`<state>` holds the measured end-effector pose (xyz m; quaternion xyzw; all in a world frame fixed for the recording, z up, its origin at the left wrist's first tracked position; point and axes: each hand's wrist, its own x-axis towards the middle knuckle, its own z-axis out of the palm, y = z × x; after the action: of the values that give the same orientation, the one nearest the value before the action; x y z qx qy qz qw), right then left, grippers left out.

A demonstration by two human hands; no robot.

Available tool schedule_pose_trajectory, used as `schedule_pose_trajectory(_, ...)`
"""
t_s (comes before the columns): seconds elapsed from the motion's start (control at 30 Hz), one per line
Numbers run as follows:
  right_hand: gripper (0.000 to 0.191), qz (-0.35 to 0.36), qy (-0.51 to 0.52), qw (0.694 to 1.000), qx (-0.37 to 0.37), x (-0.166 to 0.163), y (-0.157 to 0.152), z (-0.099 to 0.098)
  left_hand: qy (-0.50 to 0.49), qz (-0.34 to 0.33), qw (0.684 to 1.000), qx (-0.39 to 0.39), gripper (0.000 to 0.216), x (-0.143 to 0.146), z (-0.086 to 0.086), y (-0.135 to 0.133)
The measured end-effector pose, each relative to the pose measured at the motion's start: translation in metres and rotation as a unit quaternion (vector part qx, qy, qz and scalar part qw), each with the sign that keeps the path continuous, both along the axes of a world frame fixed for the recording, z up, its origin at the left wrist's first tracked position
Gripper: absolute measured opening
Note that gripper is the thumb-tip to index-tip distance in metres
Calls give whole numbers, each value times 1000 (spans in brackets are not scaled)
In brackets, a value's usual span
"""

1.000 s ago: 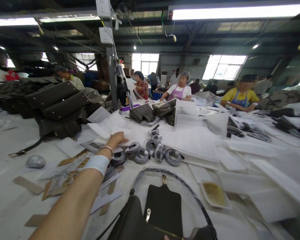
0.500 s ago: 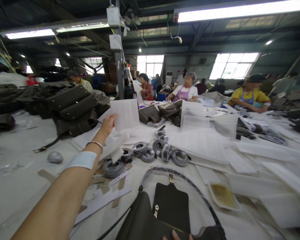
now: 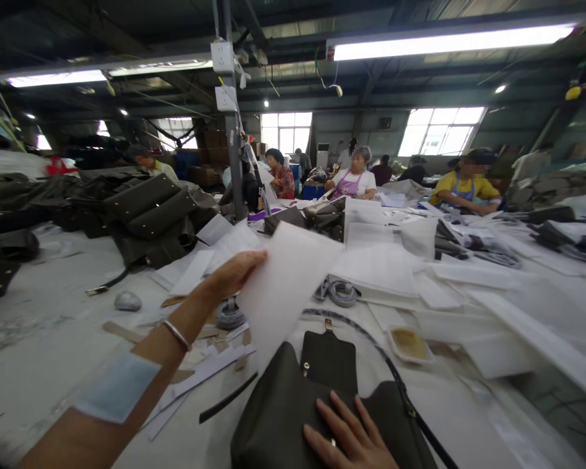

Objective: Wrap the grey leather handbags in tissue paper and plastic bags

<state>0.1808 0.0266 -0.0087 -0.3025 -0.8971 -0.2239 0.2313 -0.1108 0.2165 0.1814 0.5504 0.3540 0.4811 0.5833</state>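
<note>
Between the fingers of my left hand (image 3: 239,270) is the edge of a white foam sheet (image 3: 290,280), held up and tilted over the table. A dark olive handbag (image 3: 278,404) lies in front of me. Its flap (image 3: 328,361) with a metal clasp is folded away from me, and a wrapped strap (image 3: 376,345) arches behind it. My right hand (image 3: 349,433) rests on the bag with its fingers spread. Coiled grey straps (image 3: 342,293) lie beyond the bag, some of them hidden by the sheet.
Dark bags (image 3: 151,208) are piled at the left, near a metal post (image 3: 234,150). White sheets (image 3: 385,264) cover much of the right side. A small tray (image 3: 410,345) holds something yellowish. Paper and card strips (image 3: 205,371) are scattered at left. Several people sit across the table.
My left hand has come nearer and to the right with the foam sheet, which now tilts above the bag's far side. More of my right hand shows on the bag.
</note>
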Motion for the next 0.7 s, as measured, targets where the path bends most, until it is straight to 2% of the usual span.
schedule_pose_trajectory(0.1, 67, -3, -14, 993, -118, 3, -10, 36, 109, -47, 993, 23, 51, 43, -27, -51)
schedule_pose_trajectory(0.17, 65, -21, 11, 974, -224, 1, -20, 52, 177, -88, 977, 80, 61, 58, -35, -85)
schedule_pose_trajectory(0.23, 61, -35, 58, 949, -309, -3, -30, 61, 307, -180, 917, 181, 59, 58, -34, -114)
schedule_pose_trajectory(0.3, 61, -32, 101, 929, -355, -6, -36, 65, 396, -259, 853, 221, 58, 47, -28, -136)
schedule_pose_trajectory(0.4, 60, -2, 119, 916, -383, -9, -38, 65, 444, -309, 816, 205, 77, 25, -23, -157)
schedule_pose_trajectory(0.5, 59, 11, 119, 915, -384, -9, -36, 65, 483, -295, 799, 206, 97, 16, -31, -172)
schedule_pose_trajectory(0.6, 62, 13, 122, 921, -369, -8, -36, 65, 513, -230, 793, 232, 91, 28, -46, -186)
schedule_pose_trajectory(0.7, 58, 22, 124, 920, -371, -6, -37, 61, 517, -157, 795, 275, 78, 52, -58, -199)
